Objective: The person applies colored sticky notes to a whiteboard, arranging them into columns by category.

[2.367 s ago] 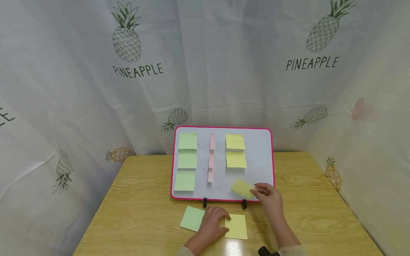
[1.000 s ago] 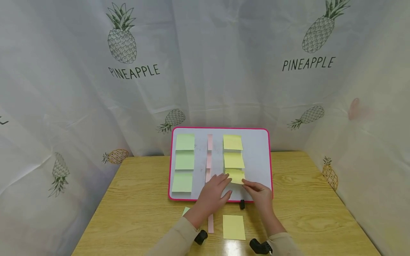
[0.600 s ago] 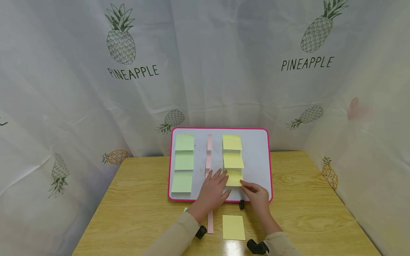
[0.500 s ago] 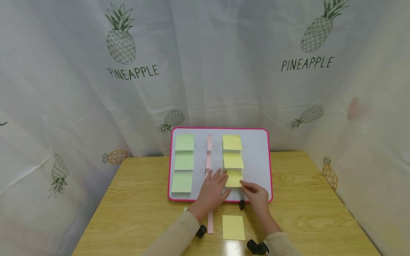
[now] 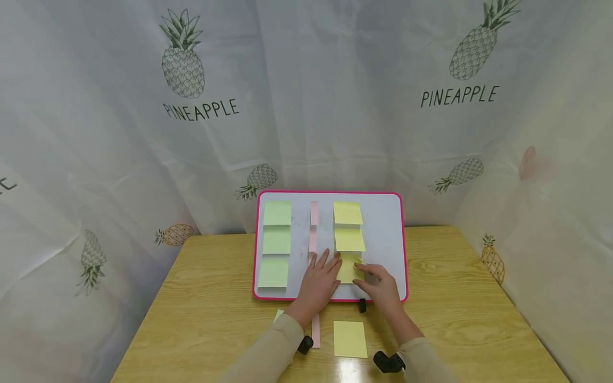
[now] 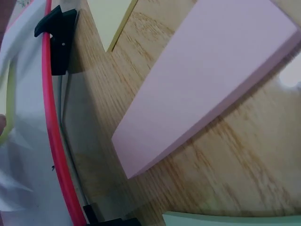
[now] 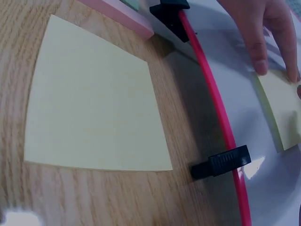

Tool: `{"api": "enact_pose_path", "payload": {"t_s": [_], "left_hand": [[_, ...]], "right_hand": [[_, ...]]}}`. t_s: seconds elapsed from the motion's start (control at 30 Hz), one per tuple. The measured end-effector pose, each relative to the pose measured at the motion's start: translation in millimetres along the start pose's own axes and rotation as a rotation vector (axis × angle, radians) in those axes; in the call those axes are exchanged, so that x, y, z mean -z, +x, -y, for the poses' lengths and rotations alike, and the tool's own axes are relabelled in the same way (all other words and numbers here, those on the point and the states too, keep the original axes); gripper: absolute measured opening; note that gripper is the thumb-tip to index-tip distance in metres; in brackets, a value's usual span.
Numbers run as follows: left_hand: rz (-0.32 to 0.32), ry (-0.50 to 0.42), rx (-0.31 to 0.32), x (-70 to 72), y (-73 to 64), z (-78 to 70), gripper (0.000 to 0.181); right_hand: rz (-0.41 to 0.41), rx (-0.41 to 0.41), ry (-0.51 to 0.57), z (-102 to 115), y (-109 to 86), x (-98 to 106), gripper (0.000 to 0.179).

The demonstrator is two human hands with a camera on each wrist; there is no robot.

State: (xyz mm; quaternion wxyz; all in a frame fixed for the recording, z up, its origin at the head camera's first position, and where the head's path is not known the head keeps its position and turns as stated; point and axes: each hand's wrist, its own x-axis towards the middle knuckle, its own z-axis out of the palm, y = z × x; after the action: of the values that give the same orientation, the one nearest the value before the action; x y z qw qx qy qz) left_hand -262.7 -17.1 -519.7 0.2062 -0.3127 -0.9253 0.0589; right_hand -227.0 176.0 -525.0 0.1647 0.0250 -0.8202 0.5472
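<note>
A pink-rimmed whiteboard (image 5: 383, 234) stands on the table with sticky notes in columns. The lowest yellow sticky note (image 5: 347, 272) lies on the board. My left hand (image 5: 316, 284) rests flat beside it, fingers straight, fingertips on its left edge and covering part of the lowest pink strip. At the note's right side is my right hand (image 5: 380, 287), thumb and forefinger apart and touching its surface. In the right wrist view the left hand's fingertips (image 7: 260, 66) touch the yellow note (image 7: 282, 108). Most of the right hand is out of that view.
On the table lie a yellow note pad (image 5: 350, 339), a pink strip pad (image 5: 315, 332) and a green pad (image 5: 278, 314) mostly hidden under the left arm. Black clips (image 7: 230, 160) hold the board's lower edge. A printed pineapple curtain (image 5: 325, 106) hangs behind.
The right hand brought the yellow note up to the board below the other two. The left hand left the pads and came to the note. The right fingers then spread from a pinch at its corner.
</note>
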Motion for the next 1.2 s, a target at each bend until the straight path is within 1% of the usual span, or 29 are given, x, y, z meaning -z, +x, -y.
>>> {"api": "enact_pose_path", "payload": {"t_s": [0.13, 0.2, 0.33, 0.53, 0.7, 0.93, 1.2], "left_hand": [[-0.009, 0.019, -0.001, -2.7, -1.3, 0.1, 0.058], [-0.013, 0.022, -0.004, -4.5, -2.1, 0.2, 0.059], [-0.013, 0.015, -0.006, -8.2, -3.0, 0.7, 0.060], [-0.044, -0.031, -0.009, -12.0, -3.0, 1.0, 0.060], [-0.065, -0.058, -0.007, -16.0, -3.6, 1.2, 0.061], [-0.088, -0.079, -0.005, -19.2, -3.7, 0.6, 0.060], [-0.104, -0.081, -0.008, -19.4, -3.6, 3.0, 0.060]], "right_hand": [[0.095, 0.043, -0.045, 2.5, 7.0, 2.3, 0.046], [0.133, 0.058, -0.047, 3.8, 9.5, 2.8, 0.049], [0.184, 0.093, -0.058, 6.1, 13.5, 1.9, 0.055], [0.200, 0.148, -0.134, 6.7, 18.9, -2.5, 0.061], [0.196, 0.186, -0.184, 6.7, 22.2, -3.5, 0.060], [0.201, 0.178, -0.239, 3.7, 24.2, -3.5, 0.055], [0.196, 0.171, -0.256, 2.2, 26.5, -4.4, 0.055]]}}
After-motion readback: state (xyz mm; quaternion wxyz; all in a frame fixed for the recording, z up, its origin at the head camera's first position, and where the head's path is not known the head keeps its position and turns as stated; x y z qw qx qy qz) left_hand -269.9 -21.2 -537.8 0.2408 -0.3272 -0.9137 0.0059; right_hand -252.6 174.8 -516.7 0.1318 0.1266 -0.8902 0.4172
